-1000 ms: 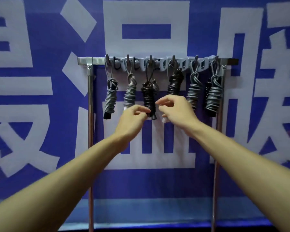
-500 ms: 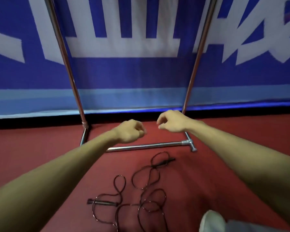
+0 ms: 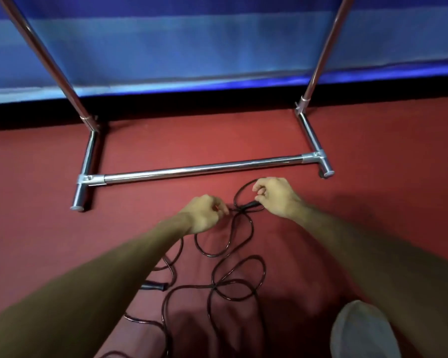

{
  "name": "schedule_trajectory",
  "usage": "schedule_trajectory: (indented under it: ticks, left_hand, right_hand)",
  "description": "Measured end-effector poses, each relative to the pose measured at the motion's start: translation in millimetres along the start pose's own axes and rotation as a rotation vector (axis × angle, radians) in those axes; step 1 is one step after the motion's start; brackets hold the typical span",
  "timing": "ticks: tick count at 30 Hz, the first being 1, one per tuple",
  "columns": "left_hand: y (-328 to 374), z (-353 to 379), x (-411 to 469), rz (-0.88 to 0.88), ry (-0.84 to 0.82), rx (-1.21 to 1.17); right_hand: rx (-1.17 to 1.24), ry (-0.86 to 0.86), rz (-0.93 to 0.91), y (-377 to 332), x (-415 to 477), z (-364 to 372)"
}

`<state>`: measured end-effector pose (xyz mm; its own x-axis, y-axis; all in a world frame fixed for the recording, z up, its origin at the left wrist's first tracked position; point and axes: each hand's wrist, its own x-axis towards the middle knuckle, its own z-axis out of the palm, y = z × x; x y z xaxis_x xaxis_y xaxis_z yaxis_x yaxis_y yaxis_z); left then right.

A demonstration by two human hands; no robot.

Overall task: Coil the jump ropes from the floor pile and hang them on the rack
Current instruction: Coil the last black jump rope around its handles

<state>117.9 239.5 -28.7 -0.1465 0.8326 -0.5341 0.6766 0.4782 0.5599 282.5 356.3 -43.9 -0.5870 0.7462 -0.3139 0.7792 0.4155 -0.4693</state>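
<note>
Centre frame, my right hand (image 3: pixel 277 198) pinches the black handle (image 3: pixel 250 204) of the jump rope (image 3: pixel 214 286) sprawled on the red floor (image 3: pixel 373 151) below the rack (image 3: pixel 202 169), my left hand (image 3: pixel 204 215) curled at the cord, grip unclear: lift slowly, gathering even loops
</note>
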Motion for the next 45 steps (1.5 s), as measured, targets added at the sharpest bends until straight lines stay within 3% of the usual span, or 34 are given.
schedule_trajectory:
  ticks: [3, 8, 16, 20, 26, 28, 33, 38, 41, 45]
  left_hand:
    - [-15, 16, 17, -0.009, 0.013, -0.054]
    - [-21, 15, 14, 0.002, 0.039, -0.119]
    - [39, -66, -57, 0.1, 0.152, -0.134]
    - [86, -110, -119, 0.194, 0.25, -0.098]
    - [134, -151, -226, 0.32, 0.478, -0.04]
    - [143, -161, -258, 0.355, 0.54, -0.103]
    - [156, -164, -315, 0.427, 0.577, -0.056]
    - [162, -154, -344, 0.515, 0.628, -0.149]
    - [160, -150, -341, 0.534, 0.658, -0.217]
    - [152, -147, -323, 0.547, 0.688, -0.53]
  right_hand:
    - [-0.165, -0.156, -0.081, 13, 20, 33]
    - [-0.162, -0.045, -0.052, 16, 21, 46]
    - [0.438, 0.287, 0.026, -62, -30, -67]
    - [0.797, 0.291, -0.041, -129, -80, -129]
    - [0.885, 0.341, -0.182, -210, -164, -189]
    - [0.847, 0.401, -0.218, -227, -189, -203]
    - [0.455, 0.643, -0.217, -236, -247, -225]
    - [0.163, 0.38, -0.239, -232, -274, -233]
    - [0.213, 0.25, -0.245, -232, -270, -227]
    - [0.229, 0.188, -0.226, -219, -249, -210]
